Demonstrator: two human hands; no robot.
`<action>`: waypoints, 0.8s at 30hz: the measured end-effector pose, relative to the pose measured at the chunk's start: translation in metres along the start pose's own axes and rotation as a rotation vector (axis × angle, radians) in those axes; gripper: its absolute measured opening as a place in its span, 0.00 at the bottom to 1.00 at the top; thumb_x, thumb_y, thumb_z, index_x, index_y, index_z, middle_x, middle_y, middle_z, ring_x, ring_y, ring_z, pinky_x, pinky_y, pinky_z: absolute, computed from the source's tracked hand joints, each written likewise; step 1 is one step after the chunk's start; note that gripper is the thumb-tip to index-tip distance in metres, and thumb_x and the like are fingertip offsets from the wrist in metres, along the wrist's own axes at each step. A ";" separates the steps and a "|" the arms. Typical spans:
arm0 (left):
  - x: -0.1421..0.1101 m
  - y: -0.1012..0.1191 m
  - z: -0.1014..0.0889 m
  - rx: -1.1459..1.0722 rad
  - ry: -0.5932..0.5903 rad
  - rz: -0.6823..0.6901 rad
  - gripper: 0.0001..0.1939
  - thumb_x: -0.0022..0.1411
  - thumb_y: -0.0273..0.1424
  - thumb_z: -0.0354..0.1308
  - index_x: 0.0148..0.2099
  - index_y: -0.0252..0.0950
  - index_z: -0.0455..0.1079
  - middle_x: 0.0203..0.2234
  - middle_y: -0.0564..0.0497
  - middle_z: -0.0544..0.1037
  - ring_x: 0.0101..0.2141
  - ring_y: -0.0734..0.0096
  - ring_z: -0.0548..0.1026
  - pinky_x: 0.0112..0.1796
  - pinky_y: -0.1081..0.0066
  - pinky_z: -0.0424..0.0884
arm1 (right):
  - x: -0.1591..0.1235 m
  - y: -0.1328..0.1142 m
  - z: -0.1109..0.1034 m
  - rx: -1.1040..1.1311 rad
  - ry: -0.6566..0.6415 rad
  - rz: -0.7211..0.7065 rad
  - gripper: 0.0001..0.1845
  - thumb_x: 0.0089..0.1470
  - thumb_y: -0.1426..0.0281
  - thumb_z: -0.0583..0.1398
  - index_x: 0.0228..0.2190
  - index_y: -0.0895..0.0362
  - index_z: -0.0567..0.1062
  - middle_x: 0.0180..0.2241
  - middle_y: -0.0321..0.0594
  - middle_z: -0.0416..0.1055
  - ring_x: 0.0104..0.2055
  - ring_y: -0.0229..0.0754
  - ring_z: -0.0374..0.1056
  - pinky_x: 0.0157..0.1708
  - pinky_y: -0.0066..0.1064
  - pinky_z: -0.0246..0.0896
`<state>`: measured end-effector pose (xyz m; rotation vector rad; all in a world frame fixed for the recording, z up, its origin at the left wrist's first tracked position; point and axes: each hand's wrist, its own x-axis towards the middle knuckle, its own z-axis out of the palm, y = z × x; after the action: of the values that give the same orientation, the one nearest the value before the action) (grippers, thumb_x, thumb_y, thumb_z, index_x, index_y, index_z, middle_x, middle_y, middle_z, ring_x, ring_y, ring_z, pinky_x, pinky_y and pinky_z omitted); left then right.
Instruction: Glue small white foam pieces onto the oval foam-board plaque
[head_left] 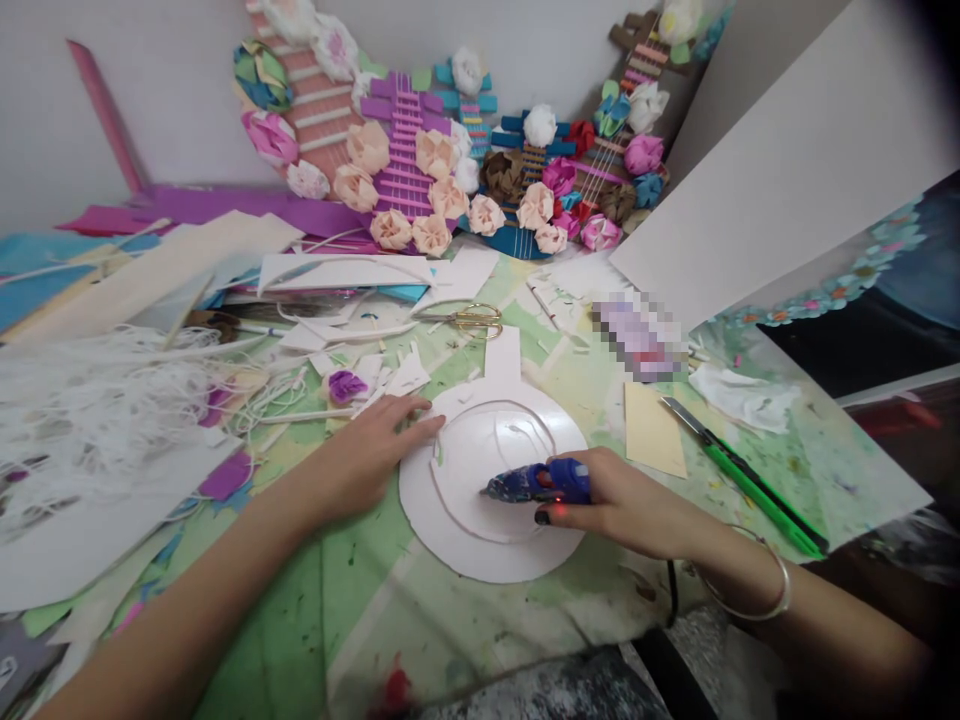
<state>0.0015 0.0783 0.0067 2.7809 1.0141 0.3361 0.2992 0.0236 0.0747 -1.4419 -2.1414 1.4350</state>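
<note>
My right hand [600,492] is wrapped around a blue hot glue gun [566,483], whose lit red light shows near my fingers. The gun's nozzle points left, over a white round board [491,562] with a short rectangular neck [502,357] at its far side. A smaller round outline lies within the board's rim, with thin curved lines on its surface. Whether the nozzle touches the board, I cannot tell. My left hand [390,440] rests with fingers stretched out at the board's left edge, holding nothing.
Gold-handled scissors [476,320] lie beyond the board. On the right are a green utility knife [757,490] and a cream paper piece [654,428]. White string [127,420] and scraps crowd the left. Guitar-shaped decorations with paper flowers [409,165] lean against the wall.
</note>
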 end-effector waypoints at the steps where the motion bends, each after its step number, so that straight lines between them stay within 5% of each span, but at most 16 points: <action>1: 0.000 -0.002 0.001 -0.010 0.006 0.009 0.26 0.59 0.19 0.44 0.60 0.38 0.59 0.53 0.38 0.63 0.50 0.56 0.65 0.46 0.56 0.66 | 0.001 0.002 -0.002 0.002 0.019 0.014 0.16 0.50 0.66 0.61 0.42 0.55 0.76 0.36 0.38 0.74 0.35 0.42 0.67 0.35 0.32 0.62; 5: -0.003 -0.008 0.003 -0.046 0.078 0.052 0.20 0.61 0.19 0.43 0.52 0.33 0.67 0.44 0.40 0.69 0.44 0.61 0.68 0.42 0.63 0.68 | 0.000 0.013 -0.013 -0.009 0.143 0.091 0.16 0.51 0.65 0.60 0.42 0.54 0.76 0.35 0.37 0.75 0.37 0.44 0.68 0.37 0.34 0.62; 11: -0.005 -0.011 0.002 -0.014 0.150 0.067 0.14 0.63 0.23 0.45 0.45 0.32 0.70 0.38 0.42 0.73 0.40 0.64 0.69 0.41 0.66 0.68 | -0.014 0.016 -0.024 -0.159 0.291 0.158 0.17 0.51 0.62 0.58 0.40 0.57 0.76 0.25 0.36 0.71 0.26 0.41 0.63 0.25 0.31 0.56; 17: -0.005 -0.011 0.000 -0.078 0.159 -0.056 0.10 0.63 0.29 0.48 0.41 0.35 0.71 0.36 0.46 0.74 0.38 0.66 0.71 0.40 0.68 0.68 | -0.023 0.017 -0.012 -0.110 0.147 0.029 0.09 0.50 0.64 0.60 0.28 0.57 0.72 0.25 0.35 0.68 0.26 0.37 0.62 0.26 0.28 0.56; 24: -0.002 -0.007 -0.005 -0.158 0.242 -0.159 0.09 0.61 0.31 0.50 0.37 0.36 0.72 0.32 0.49 0.76 0.34 0.69 0.73 0.36 0.70 0.69 | 0.002 0.009 0.002 -0.103 0.084 0.021 0.10 0.49 0.63 0.61 0.30 0.58 0.71 0.27 0.36 0.69 0.28 0.38 0.62 0.27 0.29 0.56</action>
<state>-0.0053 0.0829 0.0102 2.5428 1.1954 0.7109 0.3028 0.0241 0.0658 -1.5361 -2.1829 1.2638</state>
